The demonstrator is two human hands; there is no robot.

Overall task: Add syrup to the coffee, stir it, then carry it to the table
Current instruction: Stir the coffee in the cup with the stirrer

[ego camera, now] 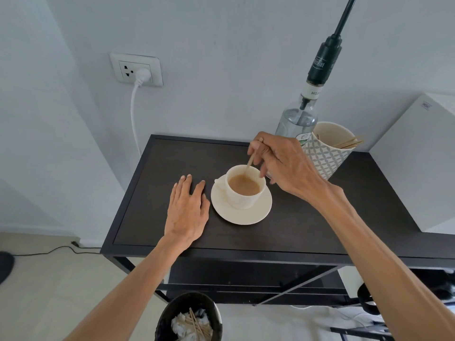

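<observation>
place: likely home coffee corner | cues: syrup bottle (299, 119), stirrer cup (327, 148), wall socket (136, 70)

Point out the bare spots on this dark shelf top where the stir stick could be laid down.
Bare: the back-left stretch of the shelf top, behind the left hand; and the front strip between the saucer and the near edge. Crowded: the back right, with the syrup bottle, patterned cup and right hand.

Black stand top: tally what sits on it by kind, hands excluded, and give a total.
Cup of coffee: 1
Saucer: 1
Wooden stirrer in the coffee, held by the right hand: 1
Syrup bottle with pump: 1
Patterned cup holding spare sticks: 1
White box: 1
Total: 6
</observation>
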